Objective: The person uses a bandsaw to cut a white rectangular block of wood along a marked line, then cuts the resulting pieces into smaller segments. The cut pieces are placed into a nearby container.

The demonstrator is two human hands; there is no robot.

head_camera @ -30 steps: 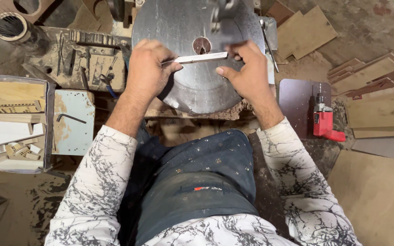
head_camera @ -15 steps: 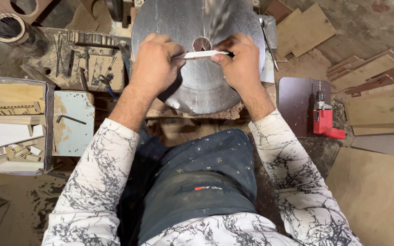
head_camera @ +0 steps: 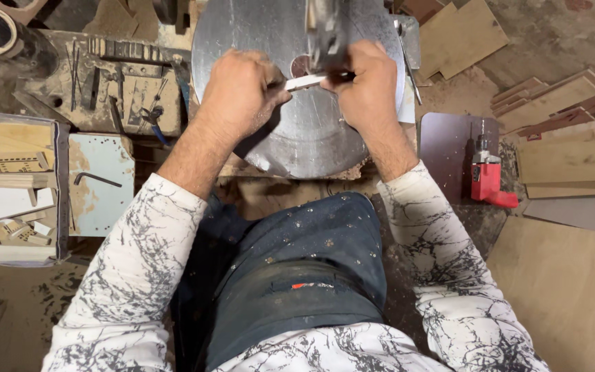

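Note:
A thin white strip [head_camera: 304,82] lies across the round grey metal saw table [head_camera: 311,145], close to the dark hole at its centre. My left hand [head_camera: 239,93] grips the strip's left end. My right hand [head_camera: 366,86] grips its right end. The hands sit close together, with only a short piece of the strip showing between them. A blurred metal blade guide [head_camera: 325,31] hangs just above the strip. Both arms wear white sleeves with a dark crackle pattern.
A red power drill [head_camera: 487,178] lies on a dark board at the right, with stacked plywood pieces [head_camera: 573,131] beyond it. At the left stand a tray of wood offcuts [head_camera: 8,186], a pale blue plate with a hex key [head_camera: 98,180], and a dusty tool tray [head_camera: 122,86].
Both hands have slid the strip forward toward the table's centre and the blade guide. The hands have come closer together along the strip.

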